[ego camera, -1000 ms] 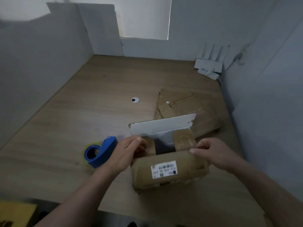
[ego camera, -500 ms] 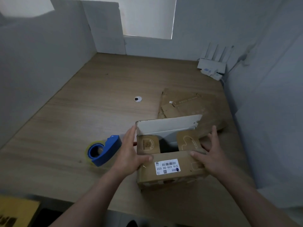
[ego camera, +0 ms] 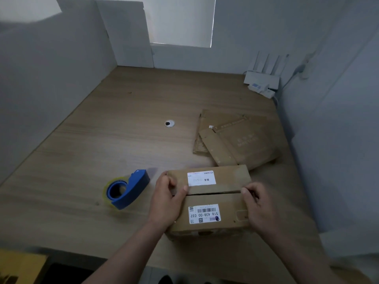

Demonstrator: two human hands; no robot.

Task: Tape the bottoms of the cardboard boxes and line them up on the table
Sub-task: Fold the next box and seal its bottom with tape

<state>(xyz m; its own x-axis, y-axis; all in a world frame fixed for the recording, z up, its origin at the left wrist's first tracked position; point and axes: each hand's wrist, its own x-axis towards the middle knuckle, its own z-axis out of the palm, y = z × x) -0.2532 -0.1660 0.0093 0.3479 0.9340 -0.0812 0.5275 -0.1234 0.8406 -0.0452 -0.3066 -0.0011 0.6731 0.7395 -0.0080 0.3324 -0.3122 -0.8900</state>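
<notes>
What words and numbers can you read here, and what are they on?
"516 438-00 032": on the near white label of the cardboard box, upside down to the camera.
Print on the far white label of the same box: too blurred to read.
Faint print on the flattened cardboard: too blurred to read.

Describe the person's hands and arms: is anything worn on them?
Nothing worn shows. The left hand and right hand are bare: no gloves, rings or watch. Both forearms are bare too, as far as the picture's lower edge; no sleeve appears.
</notes>
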